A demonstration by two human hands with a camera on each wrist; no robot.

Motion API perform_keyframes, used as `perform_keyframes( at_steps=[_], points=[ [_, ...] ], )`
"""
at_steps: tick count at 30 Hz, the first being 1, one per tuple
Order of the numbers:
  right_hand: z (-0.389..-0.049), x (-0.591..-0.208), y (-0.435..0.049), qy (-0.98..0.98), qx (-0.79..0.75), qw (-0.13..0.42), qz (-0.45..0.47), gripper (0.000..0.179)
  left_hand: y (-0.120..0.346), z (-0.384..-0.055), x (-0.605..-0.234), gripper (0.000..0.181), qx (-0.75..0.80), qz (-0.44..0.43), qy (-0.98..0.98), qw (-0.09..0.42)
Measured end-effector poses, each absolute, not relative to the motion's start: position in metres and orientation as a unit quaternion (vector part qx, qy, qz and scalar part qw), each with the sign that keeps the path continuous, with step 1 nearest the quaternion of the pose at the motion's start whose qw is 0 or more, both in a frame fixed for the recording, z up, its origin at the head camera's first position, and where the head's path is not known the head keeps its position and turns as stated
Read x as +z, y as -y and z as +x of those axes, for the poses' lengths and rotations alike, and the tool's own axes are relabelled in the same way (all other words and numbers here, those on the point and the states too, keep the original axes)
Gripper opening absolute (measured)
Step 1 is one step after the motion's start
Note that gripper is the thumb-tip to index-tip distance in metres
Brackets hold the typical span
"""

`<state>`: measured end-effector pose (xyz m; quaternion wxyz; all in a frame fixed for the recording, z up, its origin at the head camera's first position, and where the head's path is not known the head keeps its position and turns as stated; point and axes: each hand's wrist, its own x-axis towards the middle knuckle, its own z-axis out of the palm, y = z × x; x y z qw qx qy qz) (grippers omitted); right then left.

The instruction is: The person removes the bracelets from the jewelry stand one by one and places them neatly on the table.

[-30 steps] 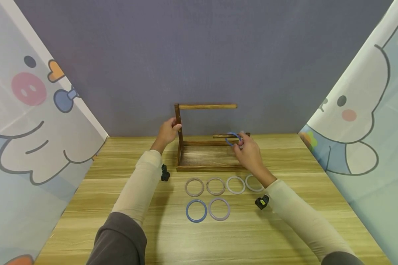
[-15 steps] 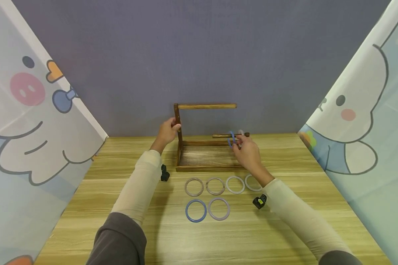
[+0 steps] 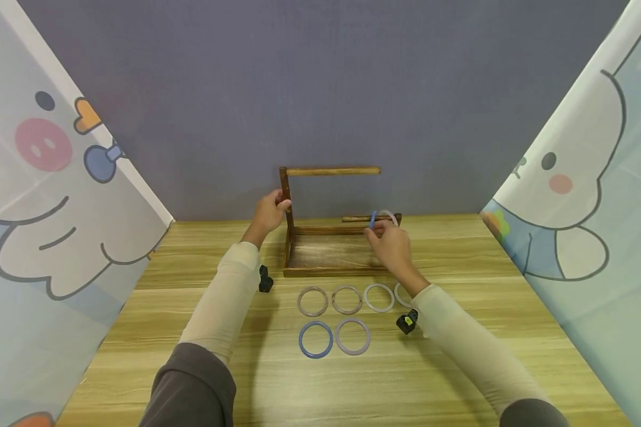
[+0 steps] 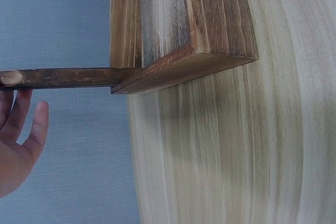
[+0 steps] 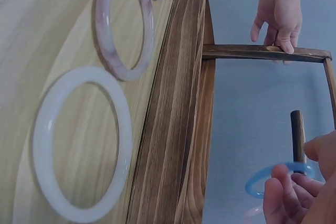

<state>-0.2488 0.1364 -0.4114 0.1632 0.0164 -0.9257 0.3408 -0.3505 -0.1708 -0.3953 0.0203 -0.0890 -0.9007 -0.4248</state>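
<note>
A wooden bangle rack (image 3: pixel 336 272) stands at the table's back, with an upper bar (image 3: pixel 333 171) and a shorter lower bar (image 3: pixel 354 219). My left hand (image 3: pixel 270 212) grips its left post (image 3: pixel 285 182), thumb on the near side. My right hand (image 3: pixel 394 244) pinches a blue bangle (image 5: pixel 257 179), which is around the lower bar, seen almost edge-on in the head view. A pale bangle (image 3: pixel 390 213) hangs on the same bar, to the right of the blue one. Part of the bar's right end is behind my right hand in the right wrist view.
In front of the rack lie a row of brownish and white bangles (image 3: pixel 365 298), then another blue bangle (image 3: pixel 301 340) and a lilac bangle (image 3: pixel 338 337). Black wrist cameras (image 3: pixel 266 279) hang below both wrists. A grey wall (image 3: pixel 320 89) rises behind the rack.
My right hand has shifted slightly left and down. The blue bangle has turned from slanted to nearly edge-on around the lower bar, and the pale bangle shows more. The left hand stays put.
</note>
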Motion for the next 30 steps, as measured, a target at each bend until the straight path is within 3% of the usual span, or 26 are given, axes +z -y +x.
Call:
perform_keyframes(
  at_steps=[30],
  points=[
    [-0.2578, -0.4144, -0.1258, 0.904, 0.391, 0.173, -0.018, 0.024, 0.1714, -0.3502, -0.3959, 0.050, -0.409, -0.091, 0.908, 0.020]
  ],
)
